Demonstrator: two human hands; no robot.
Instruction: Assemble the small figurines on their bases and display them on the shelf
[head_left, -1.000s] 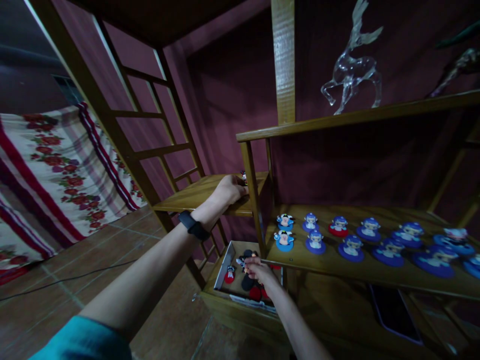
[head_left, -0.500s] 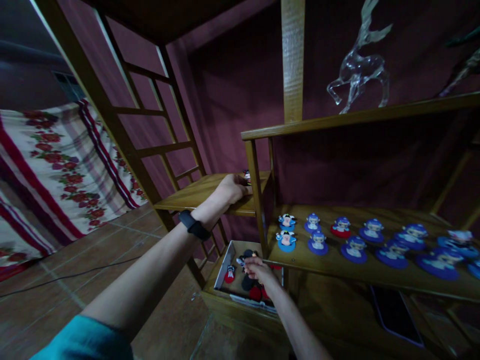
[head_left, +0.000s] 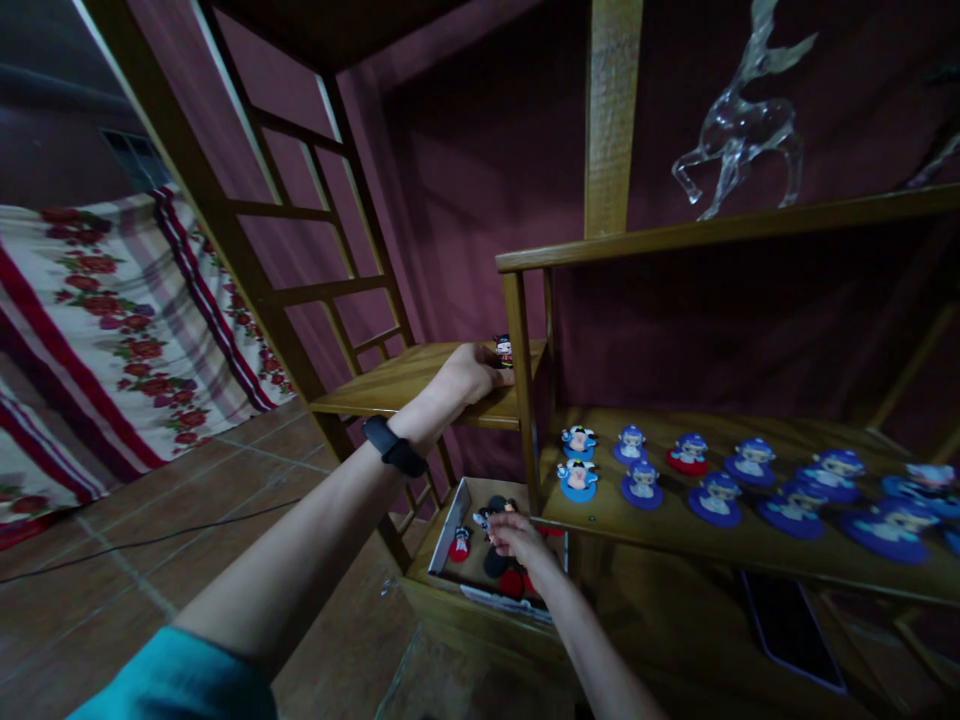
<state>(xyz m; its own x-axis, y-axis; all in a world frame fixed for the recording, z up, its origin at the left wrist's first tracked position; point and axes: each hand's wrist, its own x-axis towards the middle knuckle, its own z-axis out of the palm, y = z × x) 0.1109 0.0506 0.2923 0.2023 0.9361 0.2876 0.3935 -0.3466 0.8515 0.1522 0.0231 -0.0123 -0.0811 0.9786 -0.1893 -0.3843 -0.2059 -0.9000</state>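
My left hand point(head_left: 474, 374), below a black wristband point(head_left: 394, 446), reaches onto the small upper shelf point(head_left: 382, 382). Its fingers close round the lower part of a small figurine point(head_left: 503, 349) with a black top and red-and-black body, upright near the shelf post. Over an open cardboard box point(head_left: 448, 537), my right hand point(head_left: 521, 545) has its fingers bent together. Right at those fingertips is a small black-and-white figurine point(head_left: 481, 521); whether they grip it I cannot tell. Another figurine on a red base point(head_left: 460, 544) stands in the box, among dark and red round bases.
Several blue-based figurines point(head_left: 643, 484) stand in rows on the right shelf, with one red-based figurine point(head_left: 687, 453) among them. A clear glass deer point(head_left: 742, 135) is on the shelf above. A wooden post point(head_left: 523, 390) divides the shelves. A phone point(head_left: 793, 630) lies lower right.
The view has shifted slightly, so the shelves sit a little further right. My left hand stays at the figurine, which shows more fully now. My right hand stays over the box.
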